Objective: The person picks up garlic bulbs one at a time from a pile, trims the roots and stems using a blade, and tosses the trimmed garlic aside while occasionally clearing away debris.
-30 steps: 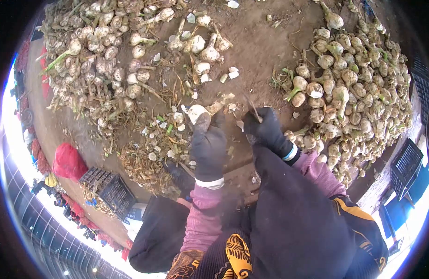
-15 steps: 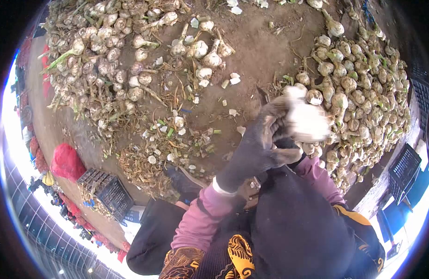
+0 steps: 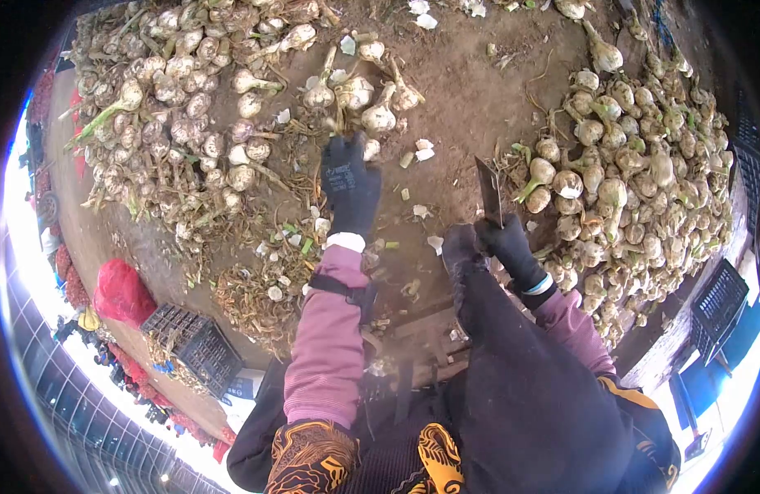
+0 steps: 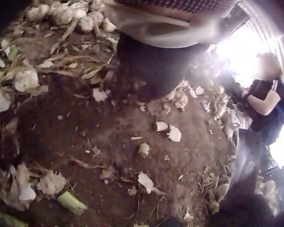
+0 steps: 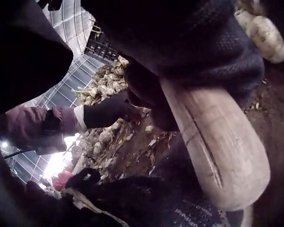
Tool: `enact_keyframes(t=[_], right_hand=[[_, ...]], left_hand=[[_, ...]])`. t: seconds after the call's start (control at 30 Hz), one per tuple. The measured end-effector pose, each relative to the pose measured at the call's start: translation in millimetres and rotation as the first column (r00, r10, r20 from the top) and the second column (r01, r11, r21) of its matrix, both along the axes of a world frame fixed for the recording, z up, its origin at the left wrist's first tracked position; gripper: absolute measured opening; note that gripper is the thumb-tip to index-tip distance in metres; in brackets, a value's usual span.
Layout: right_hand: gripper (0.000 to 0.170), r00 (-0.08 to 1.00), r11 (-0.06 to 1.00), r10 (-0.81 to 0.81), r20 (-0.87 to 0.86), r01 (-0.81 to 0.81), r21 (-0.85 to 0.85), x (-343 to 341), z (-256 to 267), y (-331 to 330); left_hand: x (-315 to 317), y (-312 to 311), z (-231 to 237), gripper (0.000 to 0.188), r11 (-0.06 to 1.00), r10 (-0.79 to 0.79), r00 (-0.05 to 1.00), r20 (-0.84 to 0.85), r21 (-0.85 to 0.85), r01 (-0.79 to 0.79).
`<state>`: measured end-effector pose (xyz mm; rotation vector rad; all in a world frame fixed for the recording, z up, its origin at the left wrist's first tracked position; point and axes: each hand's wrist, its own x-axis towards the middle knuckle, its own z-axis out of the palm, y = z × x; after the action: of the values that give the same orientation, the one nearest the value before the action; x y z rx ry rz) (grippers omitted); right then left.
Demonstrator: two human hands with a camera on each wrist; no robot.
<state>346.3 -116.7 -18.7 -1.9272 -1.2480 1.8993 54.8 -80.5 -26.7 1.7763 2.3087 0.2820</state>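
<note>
In a dark glove, the left hand (image 3: 349, 185) reaches forward to a small group of garlic bulbs (image 3: 378, 118) in the head view; its fingertips are by the nearest bulbs, and whether they grip one cannot be told. The gloved right hand (image 3: 507, 247) holds a knife, its blade (image 3: 489, 191) pointing up and away beside the right-hand garlic pile (image 3: 635, 173). The right wrist view shows the wooden handle (image 5: 217, 146) sticking out of the curled glove (image 5: 194, 52). In the left wrist view the left hand (image 4: 149, 64) is a dark shape over the soil.
A large heap of stemmed garlic (image 3: 174, 123) covers the left side. Trimmings (image 3: 256, 288) lie near the left forearm. A red bag (image 3: 123, 292) and black crates (image 3: 195, 350) (image 3: 720, 300) stand at the sides. Another person (image 4: 267, 101) appears in the left wrist view.
The left hand carried a white bulb across to the right pile, then moved back left and forward without that bulb. The right hand keeps the knife, its blade now plainly seen.
</note>
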Motion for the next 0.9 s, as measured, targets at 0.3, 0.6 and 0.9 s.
enact_keyframes(t=[0.3,0.6,0.9], right_hand=[[0.024,0.982,0.955,0.182,0.052,-0.189,0.227,-25.4,36.4,13.4],[0.029,0.693,0.404,0.676,0.251,-0.633,0.661,-58.3,94.2,40.3],[0.028,0.643,0.338,0.693,0.324,-0.688,0.642,-54.2,94.4,37.7]], left_hand=[[47.7,-56.1,78.1,0.028,0.889,0.378,0.107,0.919,-0.328,-0.320],[36.9,-125.1,49.4,0.050,0.821,-0.524,0.771,0.363,0.455,0.344],[66.8,-123.5,105.2,0.055,0.993,-0.019,0.743,0.669,0.099,-0.064]])
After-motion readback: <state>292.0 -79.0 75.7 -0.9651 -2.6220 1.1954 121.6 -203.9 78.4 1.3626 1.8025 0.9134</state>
